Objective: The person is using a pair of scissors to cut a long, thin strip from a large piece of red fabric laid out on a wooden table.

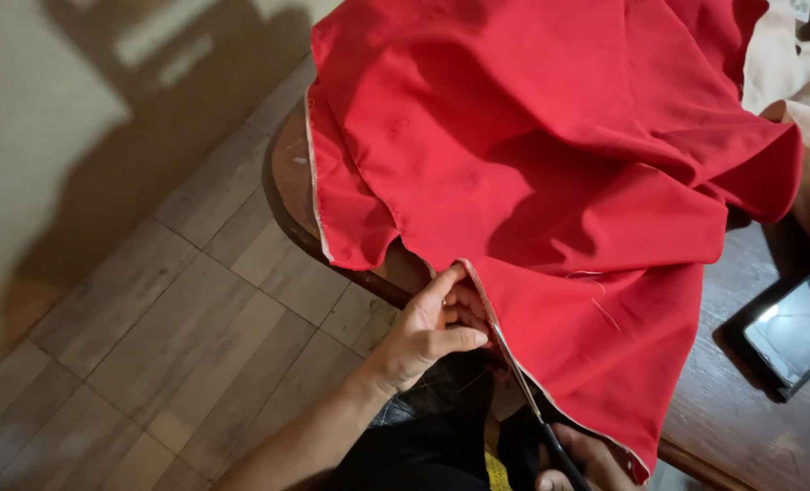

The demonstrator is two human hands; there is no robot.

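Note:
A large red cloth (550,155) lies spread over a dark wooden table (286,173) and hangs over its near edge. My left hand (432,327) pinches the cloth's pale-edged hem between thumb and fingers. My right hand (576,464) shows at the bottom edge, closed on dark-handled scissors (537,409) whose blades run along the hem just below my left hand. Much of the right hand is hidden by the cloth.
A cream fabric (809,100) lies at the table's far right. A dark flat device with a shiny screen (791,332) rests on the table at right. A yellow measuring tape (496,468) hangs near my lap. Wood-pattern floor (168,336) is on the left.

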